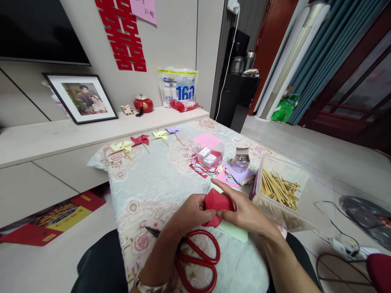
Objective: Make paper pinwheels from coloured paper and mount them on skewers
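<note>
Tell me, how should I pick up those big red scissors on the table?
Probably by the two loop handles. The red scissors lie flat on the flowery tablecloth, loops toward the person, dark blades pointing away left under the left hand. Reach from the near side and slip fingers into the loops, away from the point.

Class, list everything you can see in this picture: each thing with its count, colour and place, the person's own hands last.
folded paper: one, red, held in both hands
scissors: one, red handles, table near edge
green sheet: one, under the hands
pinwheels: four, yellow, red, yellow, purple, table far side
sticks: many, tan, in clear tub on the right
paper squares: many, mixed colours, mid-table
round tub: one, clear, on the squares
pin box: one, beside the tub
tablecloth: one, floral
framed photo: one, shelf
left hand: pinching paper
right hand: pinching paper
</note>
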`<state>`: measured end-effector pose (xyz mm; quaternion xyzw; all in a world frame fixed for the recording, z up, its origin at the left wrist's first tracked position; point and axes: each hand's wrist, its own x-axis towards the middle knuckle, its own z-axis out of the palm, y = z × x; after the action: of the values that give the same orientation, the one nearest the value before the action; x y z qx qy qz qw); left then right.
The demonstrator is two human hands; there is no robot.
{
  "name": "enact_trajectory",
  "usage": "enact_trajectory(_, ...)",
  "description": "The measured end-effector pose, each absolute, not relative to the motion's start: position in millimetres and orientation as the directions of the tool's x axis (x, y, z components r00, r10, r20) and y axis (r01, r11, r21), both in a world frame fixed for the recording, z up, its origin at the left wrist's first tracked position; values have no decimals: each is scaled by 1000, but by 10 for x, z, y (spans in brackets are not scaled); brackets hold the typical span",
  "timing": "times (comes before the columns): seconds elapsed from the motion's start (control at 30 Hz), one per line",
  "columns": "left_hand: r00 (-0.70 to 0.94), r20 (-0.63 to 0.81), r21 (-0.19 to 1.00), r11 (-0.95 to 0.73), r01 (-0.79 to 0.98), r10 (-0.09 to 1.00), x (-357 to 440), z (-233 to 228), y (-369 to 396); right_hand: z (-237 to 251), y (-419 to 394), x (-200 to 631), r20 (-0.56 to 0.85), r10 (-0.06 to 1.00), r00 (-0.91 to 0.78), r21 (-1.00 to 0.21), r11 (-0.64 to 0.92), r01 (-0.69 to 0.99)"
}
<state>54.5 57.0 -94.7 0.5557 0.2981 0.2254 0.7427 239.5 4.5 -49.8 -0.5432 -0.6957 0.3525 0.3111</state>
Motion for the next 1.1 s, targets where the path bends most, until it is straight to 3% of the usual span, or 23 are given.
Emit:
enact_trajectory(0.27, 683, -189, 977, 207, 56, 706, 551, -921, 576, -534, 47, 2379, 49, 976, -211, -810, 162, 564)
enact_trajectory(0.53, 642, -195, 952, 301, -59, 741, 606, -885, 570, -536, 62, 2340, 71, 984, -162, -835, 147, 529)
enact_trajectory(0.8, 609, -119, 889, 357, -285, 784, 521, -774, 571, -521, 91, 2323, 48, 998, -45, -970, 57, 238)
enact_trajectory(0.97, 562, -81, 828, 370, -422, 823, 541, -767, 570, -640, 184, 2273, 95, 990, 105, -995, 90, 51)
enact_trajectory(1.1, 571, -100, 828, 386, -406, 815, 653, -830, 550, -705, 221, 2201, 149, 967, 205, -988, 152, 1)
